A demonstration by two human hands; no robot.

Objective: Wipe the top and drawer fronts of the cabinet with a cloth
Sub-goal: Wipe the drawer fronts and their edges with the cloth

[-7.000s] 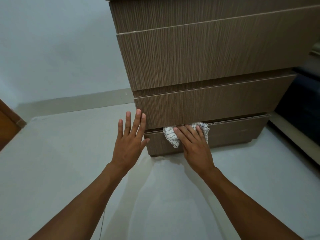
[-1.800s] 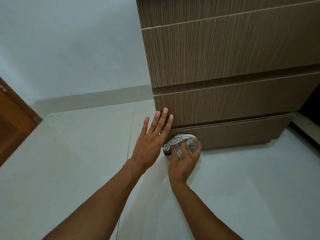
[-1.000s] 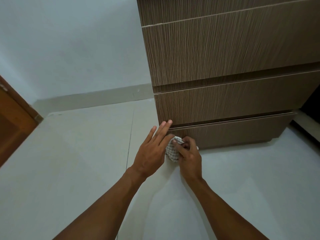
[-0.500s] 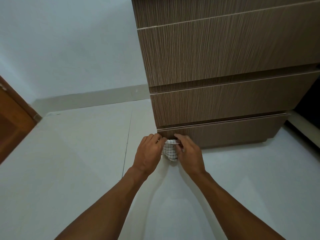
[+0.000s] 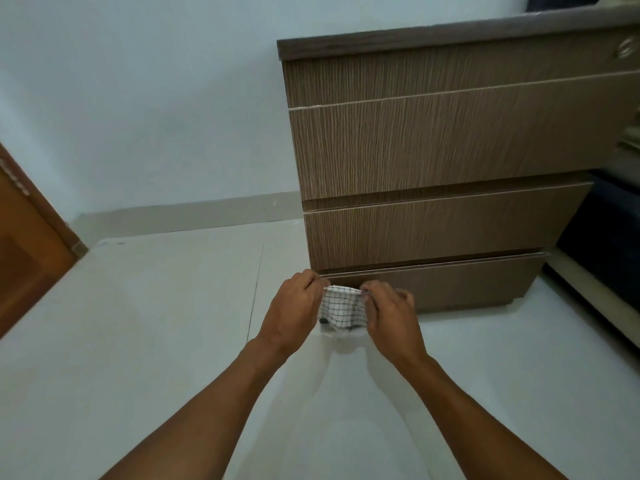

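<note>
The brown wood-grain cabinet (image 5: 433, 150) stands on the floor at the upper right, its drawer fronts facing me and only the front edge of its top visible. A small white cloth with a dark check (image 5: 341, 308) hangs stretched between my two hands in front of the bottom drawer's (image 5: 450, 282) left end. My left hand (image 5: 292, 311) pinches the cloth's left edge. My right hand (image 5: 389, 315) pinches its right edge. The cloth's lower part dangles just above the floor, clear of the drawer front.
A pale tiled floor (image 5: 156, 323) spreads to the left and toward me. A wooden door (image 5: 24, 244) stands at the far left. The white wall (image 5: 138, 98) runs behind. Dark furniture (image 5: 602, 237) sits close to the cabinet's right side.
My view has pulled back, so the cabinet's top edge now shows. My left hand left the drawer front and joined the right on the cloth; both now hold it spread off the drawer.
</note>
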